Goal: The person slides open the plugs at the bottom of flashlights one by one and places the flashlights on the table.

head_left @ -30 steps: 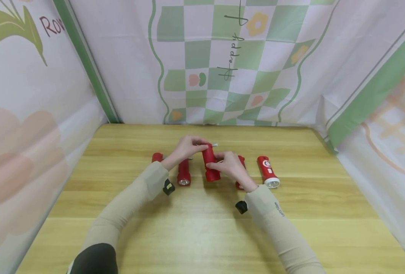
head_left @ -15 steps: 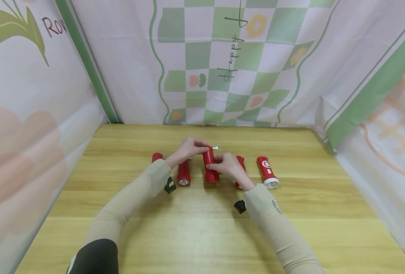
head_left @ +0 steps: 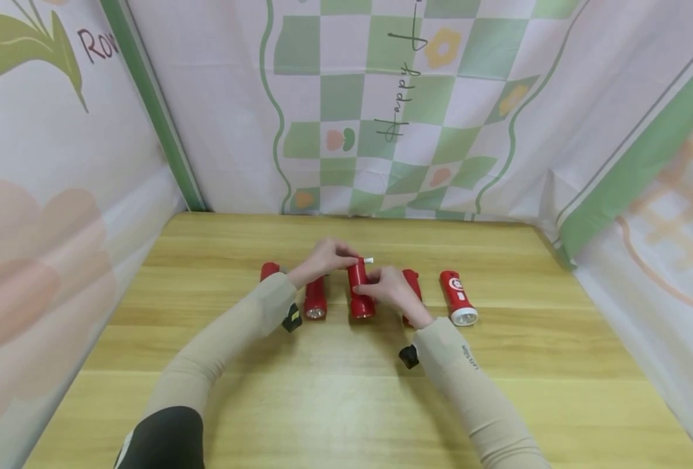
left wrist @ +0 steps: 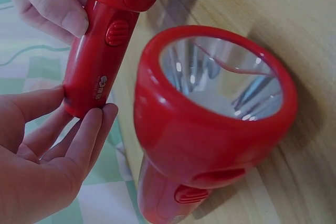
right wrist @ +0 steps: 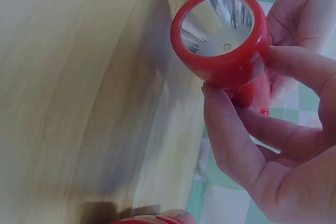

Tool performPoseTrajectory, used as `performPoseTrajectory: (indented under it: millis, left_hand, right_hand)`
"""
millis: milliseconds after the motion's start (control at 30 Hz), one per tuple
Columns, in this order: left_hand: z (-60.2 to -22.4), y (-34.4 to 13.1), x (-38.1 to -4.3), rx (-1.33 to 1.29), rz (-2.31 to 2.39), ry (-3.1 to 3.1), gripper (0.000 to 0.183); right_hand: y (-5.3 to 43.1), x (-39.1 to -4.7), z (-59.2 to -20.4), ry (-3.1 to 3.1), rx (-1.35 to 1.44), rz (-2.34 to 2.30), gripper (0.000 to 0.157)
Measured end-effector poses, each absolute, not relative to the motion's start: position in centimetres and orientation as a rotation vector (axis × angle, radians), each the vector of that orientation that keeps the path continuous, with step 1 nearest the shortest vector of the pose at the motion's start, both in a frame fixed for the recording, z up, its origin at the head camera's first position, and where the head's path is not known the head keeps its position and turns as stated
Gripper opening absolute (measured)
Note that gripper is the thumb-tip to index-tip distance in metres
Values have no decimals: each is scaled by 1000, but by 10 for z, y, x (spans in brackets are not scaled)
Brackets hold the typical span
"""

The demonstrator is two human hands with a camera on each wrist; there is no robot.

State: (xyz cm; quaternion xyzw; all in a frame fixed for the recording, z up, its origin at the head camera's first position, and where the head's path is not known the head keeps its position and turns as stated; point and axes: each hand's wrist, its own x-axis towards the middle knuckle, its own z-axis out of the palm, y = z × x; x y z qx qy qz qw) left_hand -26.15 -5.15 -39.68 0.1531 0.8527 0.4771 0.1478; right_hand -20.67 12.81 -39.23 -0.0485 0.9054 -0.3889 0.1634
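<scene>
Both hands hold one red plastic flashlight (head_left: 359, 283) over the middle of the table, its lens end toward the near side. My left hand (head_left: 325, 256) pinches the tail end between thumb and fingers, where a small white tab (head_left: 369, 260) sticks out. My right hand (head_left: 390, 285) grips it near the neck; in the right wrist view the thumb and fingers sit just behind the lens head (right wrist: 223, 35). A slide switch (left wrist: 117, 32) and white print show on its body in the left wrist view. Close by on the left lies another red flashlight (head_left: 315, 301).
At the far left, a red flashlight (head_left: 269, 269) is partly covered by my left arm. On the right, one red flashlight (head_left: 412, 281) lies partly behind my right hand. Beyond it is a red one with a white rim (head_left: 458, 298). Curtains border the wooden table (head_left: 346, 391).
The held flashlight and both hands have shifted slightly toward the near side. The grip looks the same, and the other flashlights stay in place.
</scene>
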Motion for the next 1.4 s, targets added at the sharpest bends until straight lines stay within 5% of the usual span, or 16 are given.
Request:
performPoseTrajectory:
  millis: [1400]
  left_hand:
    - [-410, -43, -273, 437, 1283, 2418, 26]
  right_hand:
    - [129, -211, -406, 2546, -107, -1103, 26]
